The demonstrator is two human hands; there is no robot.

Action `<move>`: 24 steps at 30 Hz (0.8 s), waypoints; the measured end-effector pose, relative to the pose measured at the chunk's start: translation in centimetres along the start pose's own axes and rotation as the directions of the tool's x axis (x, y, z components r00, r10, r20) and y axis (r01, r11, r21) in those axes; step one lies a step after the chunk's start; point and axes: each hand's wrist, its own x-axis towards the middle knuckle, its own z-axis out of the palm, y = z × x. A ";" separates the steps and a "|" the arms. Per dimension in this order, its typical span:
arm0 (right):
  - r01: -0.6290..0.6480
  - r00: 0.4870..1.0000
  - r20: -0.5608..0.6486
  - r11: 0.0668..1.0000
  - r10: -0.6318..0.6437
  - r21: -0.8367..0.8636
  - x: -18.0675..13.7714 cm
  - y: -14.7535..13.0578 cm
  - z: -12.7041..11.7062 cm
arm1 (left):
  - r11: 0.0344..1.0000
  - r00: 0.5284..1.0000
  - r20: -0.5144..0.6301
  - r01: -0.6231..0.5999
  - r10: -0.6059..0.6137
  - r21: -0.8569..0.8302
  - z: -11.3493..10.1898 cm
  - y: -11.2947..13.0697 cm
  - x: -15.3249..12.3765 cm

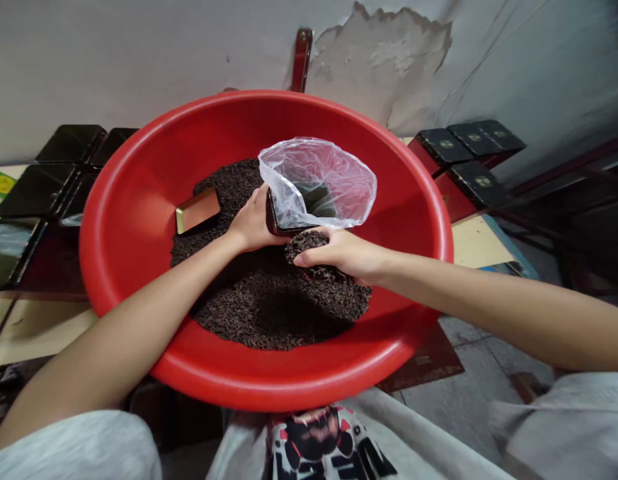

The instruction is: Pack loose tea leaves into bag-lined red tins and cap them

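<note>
A wide red basin (pixel 139 153) holds a heap of dark loose tea leaves (pixel 269 313). My left hand (pixel 253 220) grips the side of a dark tin (pixel 275 217), held over the heap. A clear plastic bag (pixel 339 173) lines the tin, its mouth spread wide above the rim. My right hand (pixel 339 253) is closed round a clump of the tea leaves, just below the near edge of the bag. To the left of my left hand, a small tin lid (pixel 199 210) with a coppery inside leans on the leaves.
Several dark tins (pixel 39 190) stand left of the basin, one with plastic showing inside. More red tins with black lids (pixel 479 183) stand at the right. Behind the basin, a narrow red object (pixel 301 60) leans against the peeling wall (pixel 383 60).
</note>
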 end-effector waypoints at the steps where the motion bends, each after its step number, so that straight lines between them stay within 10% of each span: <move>1: 0.026 1.000 -0.005 1.000 -0.026 -0.012 -0.4 -0.5 -0.2 | 1.000 1.000 -0.004 -0.006 0.006 0.000 0.0 0.0 0.0; 11: -0.014 0.994 0.104 0.993 0.026 -0.116 -3.6 -5.3 -0.5 | 1.000 1.000 0.023 0.015 -0.015 0.024 -0.1 0.1 0.0; 17: 0.255 0.960 -0.074 0.954 -0.269 -0.159 -1.5 -9.2 -1.4 | 1.000 1.000 0.023 0.008 -0.009 0.024 -0.3 0.2 0.0; 24: 0.369 0.788 -0.241 0.748 -0.566 -0.551 3.1 -9.2 -3.6 | 1.000 1.000 0.014 -0.003 0.003 0.008 -0.4 0.1 -0.2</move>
